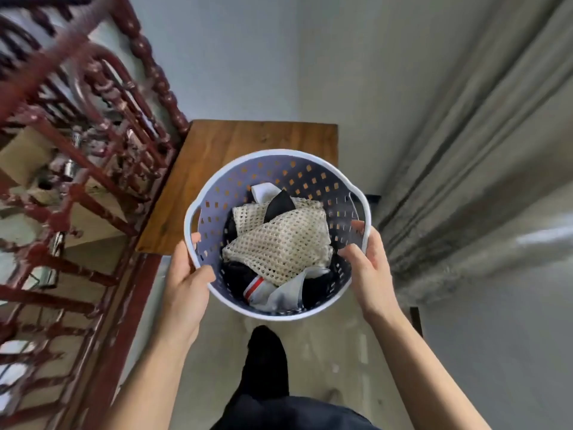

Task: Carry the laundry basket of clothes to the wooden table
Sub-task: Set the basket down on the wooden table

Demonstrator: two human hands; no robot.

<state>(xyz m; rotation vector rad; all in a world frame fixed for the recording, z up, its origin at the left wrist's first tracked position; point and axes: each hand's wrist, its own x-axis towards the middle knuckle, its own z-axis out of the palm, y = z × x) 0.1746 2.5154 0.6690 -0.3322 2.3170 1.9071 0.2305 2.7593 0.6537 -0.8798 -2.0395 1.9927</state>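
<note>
A round lavender laundry basket with a white rim and square holes is held in the air, partly over the near end of the wooden table. Inside lie clothes: a cream mesh knit on top, with dark and white pieces under it. My left hand grips the rim at the lower left, thumb inside. At the lower right of the rim my right hand holds on, fingers curled over the edge.
A dark red carved wooden railing runs along the left, touching the table's left side. Grey curtains hang on the right. A pale wall stands behind the table. My dark-clothed leg and foot are on the light floor below the basket.
</note>
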